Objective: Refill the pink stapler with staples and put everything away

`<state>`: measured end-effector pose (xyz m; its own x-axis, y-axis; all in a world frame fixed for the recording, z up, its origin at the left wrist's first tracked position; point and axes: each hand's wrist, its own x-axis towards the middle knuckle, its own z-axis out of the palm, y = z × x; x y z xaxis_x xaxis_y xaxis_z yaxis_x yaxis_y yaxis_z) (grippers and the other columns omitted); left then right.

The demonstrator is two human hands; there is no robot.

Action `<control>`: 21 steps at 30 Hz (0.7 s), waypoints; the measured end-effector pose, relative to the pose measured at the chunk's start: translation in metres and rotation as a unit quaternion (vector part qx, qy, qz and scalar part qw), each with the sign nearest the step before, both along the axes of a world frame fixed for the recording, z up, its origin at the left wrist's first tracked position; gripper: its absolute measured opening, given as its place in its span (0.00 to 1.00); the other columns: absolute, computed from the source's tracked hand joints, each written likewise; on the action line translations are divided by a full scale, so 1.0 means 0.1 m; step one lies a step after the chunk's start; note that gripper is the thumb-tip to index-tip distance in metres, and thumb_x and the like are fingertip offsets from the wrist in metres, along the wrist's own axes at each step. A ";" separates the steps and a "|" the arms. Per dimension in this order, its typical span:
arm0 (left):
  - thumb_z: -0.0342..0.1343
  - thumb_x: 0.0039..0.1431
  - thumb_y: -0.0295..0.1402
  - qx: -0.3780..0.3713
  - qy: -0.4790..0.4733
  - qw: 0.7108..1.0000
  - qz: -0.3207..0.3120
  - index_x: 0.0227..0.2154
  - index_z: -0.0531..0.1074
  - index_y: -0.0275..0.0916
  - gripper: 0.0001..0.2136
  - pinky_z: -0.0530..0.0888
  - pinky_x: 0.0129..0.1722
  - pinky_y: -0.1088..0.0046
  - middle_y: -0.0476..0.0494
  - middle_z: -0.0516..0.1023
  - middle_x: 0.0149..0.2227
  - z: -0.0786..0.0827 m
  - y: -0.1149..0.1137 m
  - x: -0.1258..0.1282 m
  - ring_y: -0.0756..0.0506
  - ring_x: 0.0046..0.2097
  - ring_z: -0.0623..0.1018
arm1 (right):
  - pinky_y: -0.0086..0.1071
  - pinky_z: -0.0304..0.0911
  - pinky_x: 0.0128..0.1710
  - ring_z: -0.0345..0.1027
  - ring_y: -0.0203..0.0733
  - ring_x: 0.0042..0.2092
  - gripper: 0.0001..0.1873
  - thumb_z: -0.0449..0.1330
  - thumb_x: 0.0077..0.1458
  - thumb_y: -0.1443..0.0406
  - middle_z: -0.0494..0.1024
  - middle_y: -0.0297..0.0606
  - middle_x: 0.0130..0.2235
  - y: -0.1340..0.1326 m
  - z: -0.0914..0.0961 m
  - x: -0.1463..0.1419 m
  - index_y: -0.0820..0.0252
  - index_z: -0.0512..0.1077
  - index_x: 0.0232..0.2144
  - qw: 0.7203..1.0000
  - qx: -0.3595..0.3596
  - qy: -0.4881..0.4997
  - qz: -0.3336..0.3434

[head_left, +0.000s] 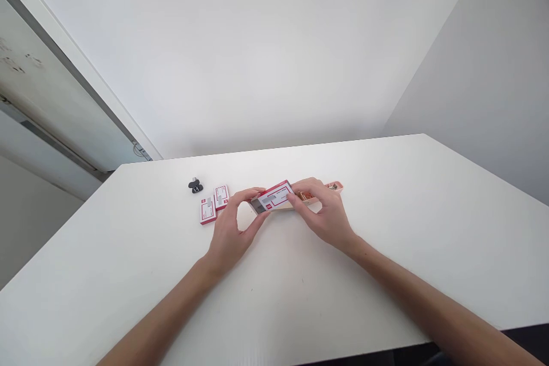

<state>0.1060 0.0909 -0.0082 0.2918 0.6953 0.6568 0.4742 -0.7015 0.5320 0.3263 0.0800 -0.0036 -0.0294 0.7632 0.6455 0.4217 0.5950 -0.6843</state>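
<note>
Between my two hands is a small red-and-white cardboard box [275,197], tilted, with printing on its upper face and a grey part at its left end. My left hand [231,231] grips that left end between thumb and fingers. On the right end, the thumb of my right hand [328,214] presses the face while the other fingers curl behind. Partly hidden behind the box and my right hand lies a long, shallow pink tray [338,186] with small orange and pale items in it, too small to name.
Left of my left hand, two similar boxes, a nearer one [208,210] and a farther one [222,197], rest on the white table [377,183]. Beyond them sit small black objects [195,185], one with a metallic tip. A white wall [274,57] rises behind the table.
</note>
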 end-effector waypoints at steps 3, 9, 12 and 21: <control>0.58 0.69 0.32 -0.018 0.009 1.000 0.010 0.58 0.65 0.46 0.17 0.78 0.55 0.61 0.43 0.79 0.55 -0.02 0.01 -0.01 0.44 0.56 0.80 | 0.39 0.69 0.42 0.78 0.43 0.39 0.07 0.59 0.69 0.61 0.84 0.37 0.40 0.00 -0.01 0.01 0.53 0.75 0.38 0.999 0.012 -0.006 -0.042; 0.54 0.71 0.32 -0.050 0.014 0.998 0.037 0.59 0.65 0.45 0.16 0.80 0.40 0.69 0.40 0.79 0.51 -0.07 0.02 -0.03 0.42 0.54 0.81 | 0.37 0.68 0.38 0.78 0.43 0.42 0.06 0.59 0.69 0.62 0.84 0.38 0.44 0.00 -0.01 0.03 0.53 0.76 0.39 0.999 0.004 0.007 -0.046; 0.53 0.72 0.31 -0.054 0.012 0.998 0.044 0.58 0.66 0.46 0.14 0.79 0.35 0.72 0.41 0.80 0.51 -0.07 0.02 -0.04 0.42 0.55 0.81 | 0.39 0.69 0.40 0.78 0.43 0.42 0.05 0.59 0.69 0.64 0.84 0.38 0.44 0.00 0.01 0.03 0.52 0.76 0.40 0.999 0.047 0.002 -0.016; 0.48 0.73 0.28 -0.079 0.015 0.997 0.001 0.55 0.66 0.45 0.11 0.77 0.56 0.60 0.44 0.82 0.50 0.03 0.00 -0.01 0.45 0.55 0.81 | 0.43 0.70 0.43 0.78 0.44 0.42 0.12 0.61 0.66 0.73 0.85 0.37 0.43 -0.06 0.08 -0.02 0.49 0.77 0.42 0.981 0.181 -0.061 0.038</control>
<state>0.1048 0.0904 -0.0056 0.3088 0.7894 0.5306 0.4929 -0.6099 0.6205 0.3248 0.0736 0.0045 -0.1714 0.4766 0.8623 0.4330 0.8226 -0.3685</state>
